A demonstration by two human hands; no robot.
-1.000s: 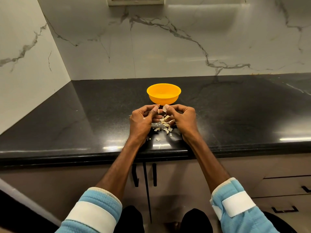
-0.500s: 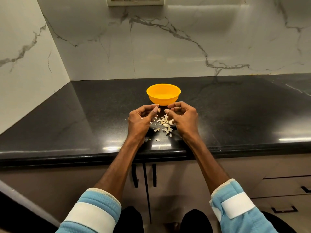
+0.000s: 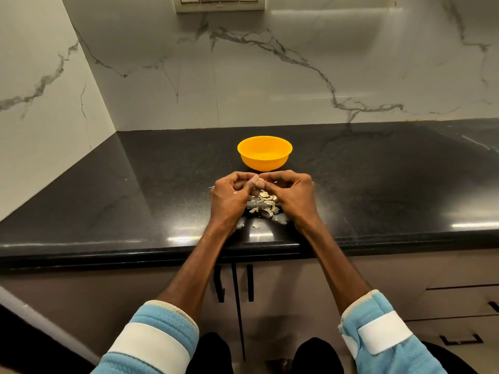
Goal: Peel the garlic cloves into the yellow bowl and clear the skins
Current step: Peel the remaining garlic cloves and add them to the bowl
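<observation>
A yellow bowl (image 3: pixel 264 152) stands on the black counter just beyond my hands. My left hand (image 3: pixel 232 197) and my right hand (image 3: pixel 294 195) are held close together above the counter, fingertips meeting at a small pale garlic clove (image 3: pixel 260 183) that both pinch. Most of the clove is hidden by my fingers. Below and between the hands lies a loose heap of papery garlic skins (image 3: pixel 266 203), with a few scraps nearer the counter's front edge. I cannot see inside the bowl.
The black granite counter (image 3: pixel 135 201) runs left into a corner of white marble walls. A switch panel (image 3: pixel 220 2) sits high on the back wall. Cabinet doors with dark handles (image 3: pixel 220 284) are below the counter edge.
Both hands have drawn together so their fingertips meet over the skins. The bowl and the skin heap have not moved.
</observation>
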